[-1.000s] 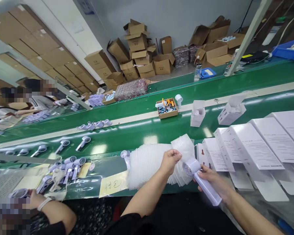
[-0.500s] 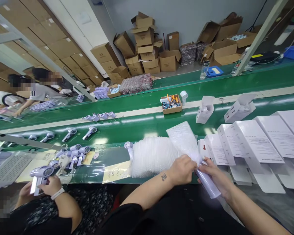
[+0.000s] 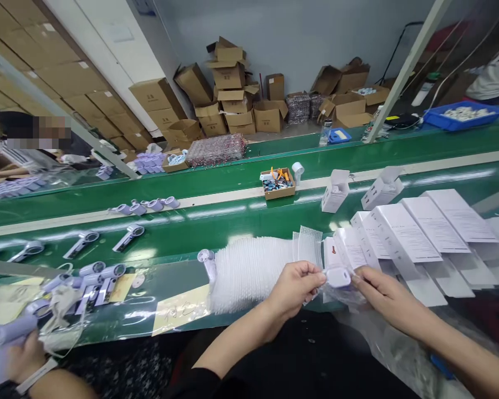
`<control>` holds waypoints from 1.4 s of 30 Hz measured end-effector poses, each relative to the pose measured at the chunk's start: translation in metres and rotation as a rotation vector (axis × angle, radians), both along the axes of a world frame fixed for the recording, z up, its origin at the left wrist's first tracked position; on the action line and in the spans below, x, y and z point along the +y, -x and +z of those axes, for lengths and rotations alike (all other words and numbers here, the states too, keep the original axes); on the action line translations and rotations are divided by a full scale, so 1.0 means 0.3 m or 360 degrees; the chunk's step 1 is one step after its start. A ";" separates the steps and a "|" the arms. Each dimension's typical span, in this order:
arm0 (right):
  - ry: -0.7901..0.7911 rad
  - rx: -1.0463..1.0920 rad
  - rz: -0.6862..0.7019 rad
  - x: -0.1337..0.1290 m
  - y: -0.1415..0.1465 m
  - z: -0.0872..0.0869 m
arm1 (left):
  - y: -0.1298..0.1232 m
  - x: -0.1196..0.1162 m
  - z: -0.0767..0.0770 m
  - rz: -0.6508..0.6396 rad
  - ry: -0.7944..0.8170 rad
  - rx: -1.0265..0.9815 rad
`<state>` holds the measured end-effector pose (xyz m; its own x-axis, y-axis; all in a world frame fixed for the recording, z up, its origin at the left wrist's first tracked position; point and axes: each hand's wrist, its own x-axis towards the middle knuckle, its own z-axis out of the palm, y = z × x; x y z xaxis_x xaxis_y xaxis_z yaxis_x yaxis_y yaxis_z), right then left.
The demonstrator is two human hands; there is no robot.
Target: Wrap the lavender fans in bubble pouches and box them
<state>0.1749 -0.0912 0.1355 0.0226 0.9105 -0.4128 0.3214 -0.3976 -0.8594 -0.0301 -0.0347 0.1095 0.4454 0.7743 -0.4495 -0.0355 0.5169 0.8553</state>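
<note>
My left hand (image 3: 297,285) pinches the left edge of a clear plastic bag, just in front of the stacked bubble sleeves (image 3: 249,271). The bag's right edge is pinched by my right hand (image 3: 385,288). Between both hands, a pale lilac device (image 3: 338,277) shows end-on at the bag; how far it sits inside is hard to tell. One small fan (image 3: 207,256) leans at the left end of the bubble sleeves. White printed boxes (image 3: 407,233) stand in a slanted row beyond my right hand.
A co-worker's hand (image 3: 25,354) holds a lilac fan at the lower left. Several fans (image 3: 93,277) lie nearby. A yellow paper (image 3: 181,307) lies left of the sleeves. Behind stand a small parts carton (image 3: 279,191), two open white boxes (image 3: 335,191) and a blue tray (image 3: 461,116).
The lilac device has turned from lying lengthwise to end-on. My hands have moved apart to opposite sides of it. The view has shifted right.
</note>
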 end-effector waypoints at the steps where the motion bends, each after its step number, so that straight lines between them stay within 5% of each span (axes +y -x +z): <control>1: -0.0066 0.0002 0.0024 0.004 0.002 0.036 | 0.017 0.009 0.024 -0.0005 -0.0177 0.0044; 5: -0.0378 -0.0019 0.0233 0.016 0.072 0.119 | 0.054 0.043 0.053 -0.0174 -0.1037 0.0255; 7: -0.0511 -0.0126 0.0520 0.015 0.084 0.133 | 0.046 0.049 0.023 -0.0457 -0.1273 0.0347; 9: -0.0615 -0.0345 0.0755 0.009 0.030 0.129 | 0.034 0.052 -0.019 -0.0509 -0.1327 0.0439; 14: -0.1070 -0.1225 0.0574 0.046 -0.323 0.030 | 0.058 0.116 -0.075 0.0079 -0.0734 0.0297; 17: -0.1209 -0.1387 0.1170 0.130 -0.469 0.004 | 0.103 0.184 -0.074 0.0276 -0.0336 0.0069; 19: -0.1274 -0.1513 0.1516 0.192 -0.491 0.046 | 0.134 0.227 -0.075 0.0376 -0.0171 -0.0076; 21: -0.1376 -0.1727 0.1543 0.257 -0.467 0.120 | 0.165 0.267 -0.077 0.0477 -0.0068 -0.0229; 24: -0.1444 -0.1844 0.1181 0.391 -0.392 0.210 | 0.206 0.325 -0.073 0.0661 -0.0044 -0.0454; 26: -0.1374 -0.1690 0.0929 0.519 -0.336 0.206 | 0.221 0.366 -0.061 0.0806 -0.0084 -0.0561; 29: -0.1170 -0.1269 0.0748 0.750 -0.253 0.081 | 0.198 0.437 -0.039 0.0994 -0.0189 -0.0670; 34: -0.1096 -0.0530 0.0683 1.037 -0.125 -0.252 | 0.022 0.604 -0.061 0.1043 -0.0509 -0.0583; 38: -0.0937 -0.0372 0.0672 1.074 -0.087 -0.444 | -0.102 0.714 -0.140 0.0962 -0.0981 0.0481; 42: -0.0772 -0.0217 0.0706 1.055 -0.117 -0.532 | -0.157 0.749 -0.157 0.0434 -0.1566 0.1620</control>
